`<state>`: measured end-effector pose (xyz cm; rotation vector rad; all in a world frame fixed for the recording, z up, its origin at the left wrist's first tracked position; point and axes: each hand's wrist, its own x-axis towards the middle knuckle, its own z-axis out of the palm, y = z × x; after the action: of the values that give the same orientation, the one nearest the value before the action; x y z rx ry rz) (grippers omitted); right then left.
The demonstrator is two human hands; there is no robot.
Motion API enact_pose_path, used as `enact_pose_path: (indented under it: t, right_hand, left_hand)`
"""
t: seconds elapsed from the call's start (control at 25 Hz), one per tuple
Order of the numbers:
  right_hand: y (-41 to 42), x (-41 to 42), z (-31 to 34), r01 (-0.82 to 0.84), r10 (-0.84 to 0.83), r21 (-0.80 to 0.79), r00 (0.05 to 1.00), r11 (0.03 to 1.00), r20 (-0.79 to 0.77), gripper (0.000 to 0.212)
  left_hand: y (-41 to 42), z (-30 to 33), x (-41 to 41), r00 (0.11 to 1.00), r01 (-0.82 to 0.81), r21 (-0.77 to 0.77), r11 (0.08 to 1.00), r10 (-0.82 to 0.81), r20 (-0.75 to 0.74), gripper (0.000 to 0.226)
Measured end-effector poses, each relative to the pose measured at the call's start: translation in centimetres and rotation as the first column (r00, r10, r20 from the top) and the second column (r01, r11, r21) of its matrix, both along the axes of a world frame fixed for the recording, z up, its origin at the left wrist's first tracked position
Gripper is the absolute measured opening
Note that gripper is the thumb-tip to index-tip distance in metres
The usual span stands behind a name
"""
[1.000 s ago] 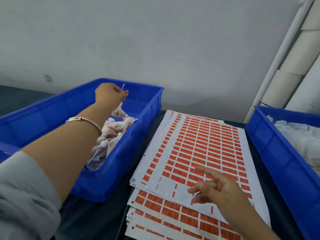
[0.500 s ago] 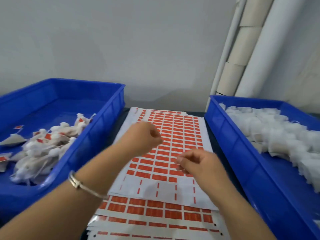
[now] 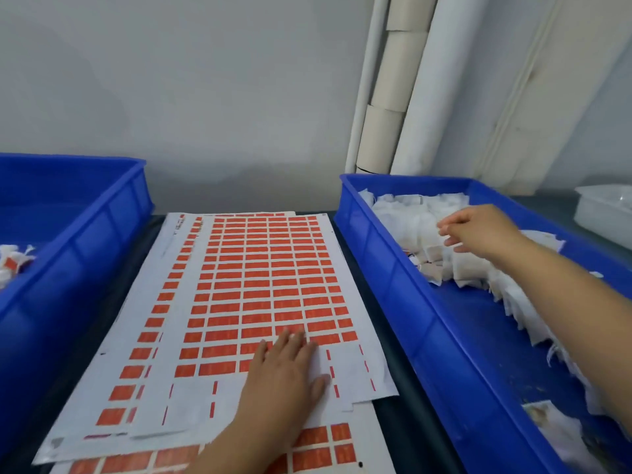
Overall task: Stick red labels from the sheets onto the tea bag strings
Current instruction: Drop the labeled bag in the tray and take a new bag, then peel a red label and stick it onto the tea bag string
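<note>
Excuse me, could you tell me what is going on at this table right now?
A person is putting red labels on tea bag strings. The left hand lies flat on the top label sheet, whose lowest rows are already peeled off. The right hand reaches into the right blue bin, fingers over the pile of unlabelled tea bags; whether it has pinched one yet is unclear. A few labelled bags show in the left blue bin.

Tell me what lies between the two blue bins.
In the head view, a stack of label sheets lies between the left bin and right bin, with the left hand pressing flat on top.
</note>
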<state>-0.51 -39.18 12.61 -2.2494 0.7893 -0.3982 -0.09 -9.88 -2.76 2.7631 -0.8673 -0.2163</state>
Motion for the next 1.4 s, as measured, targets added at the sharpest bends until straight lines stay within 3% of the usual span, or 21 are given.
enact_pose_path:
  t: [0.12, 0.24, 0.32, 0.4, 0.52, 0.68, 0.76, 0.8, 0.88, 0.96, 1.04, 1.16, 1.32, 1.4]
  right_hand:
    - [-1.5, 6.3, -3.5, -0.036, 0.037, 0.008, 0.995, 0.999, -0.090, 0.030]
    - [-0.8, 11.1, -5.1, -0.089, 0.087, -0.025, 0.994, 0.996, -0.073, 0.054]
    - [-0.7, 13.1, -5.6, -0.064, 0.056, -0.119, 0.996, 0.991, -0.066, 0.045]
    - [-1.1, 13.9, -5.7, -0.015, -0.006, -0.252, 0.997, 0.967, -0.081, 0.024]
    - [-1.7, 13.0, -5.4, 0.013, -0.040, -0.343, 0.996, 0.939, -0.074, 0.018]
    - [-1.4, 9.8, -2.0, 0.048, 0.025, -0.392, 0.984, 0.919, 0.178, 0.015]
    - [0.1, 8.0, 0.9, 0.036, 0.091, -0.395, 0.951, 0.918, 0.297, 0.014]
    - [1.1, 7.2, 2.4, 0.019, 0.129, -0.404, 0.933, 0.915, 0.337, 0.014]
    - [3.9, 5.3, 4.9, -0.047, 0.219, -0.418, 0.901, 0.907, 0.374, 0.010]
    - [7.4, 2.9, 6.2, -0.186, 0.338, -0.400, 0.873, 0.897, 0.352, 0.011]
    - [11.5, 0.3, 5.8, -0.363, 0.462, -0.360, 0.852, 0.860, 0.246, 0.023]
    - [17.6, -2.9, 2.9, -0.614, 0.645, -0.266, 0.763, 0.744, 0.043, 0.018]
    - [22.0, -5.2, -1.0, -0.711, 0.716, -0.090, 0.697, 0.697, 0.038, 0.023]
    - [22.6, -5.8, -2.3, -0.705, 0.706, -0.033, 0.707, 0.708, 0.035, 0.021]
  left_hand:
    - [-0.3, -0.5, 0.0, 1.000, -0.013, 0.038, 0.999, 0.014, -0.014, 0.069]
    - [-0.4, -0.4, 0.5, 1.000, -0.007, 0.035, 0.999, 0.007, -0.019, 0.068]
    - [-0.6, -0.3, 0.7, 0.999, -0.003, 0.051, 0.999, 0.005, -0.032, 0.068]
    - [-0.7, -0.3, 0.8, 0.999, 0.002, 0.061, 0.998, 0.001, -0.046, 0.068]
    - [-0.6, -0.6, 0.7, 0.999, 0.001, 0.017, 1.000, -0.001, -0.033, 0.068]
    - [-0.4, -0.8, 0.3, 1.000, -0.011, -0.046, 0.999, 0.011, 0.001, 0.067]
    - [-0.1, 0.2, -0.2, 0.998, -0.054, -0.185, 0.981, 0.047, -0.041, 0.055]
    - [0.1, 1.1, -0.4, 0.990, -0.118, -0.319, 0.940, 0.087, -0.110, 0.042]
    - [1.0, 3.3, -0.2, 0.962, -0.261, -0.580, 0.771, 0.156, -0.226, 0.023]
    - [2.0, 6.2, 0.3, 0.957, -0.289, -0.729, 0.620, 0.203, -0.207, 0.027]
    - [2.9, 9.3, 0.3, 0.973, -0.208, -0.784, 0.585, 0.205, -0.105, 0.043]
    - [5.2, 11.8, 0.0, 0.980, -0.172, -0.702, 0.691, 0.190, -0.052, 0.070]
    - [10.4, 10.3, -1.6, 0.988, -0.153, -0.479, 0.864, 0.130, -0.082, 0.014]
    - [12.7, 9.3, -2.7, 0.986, -0.160, -0.463, 0.872, 0.115, -0.123, 0.010]
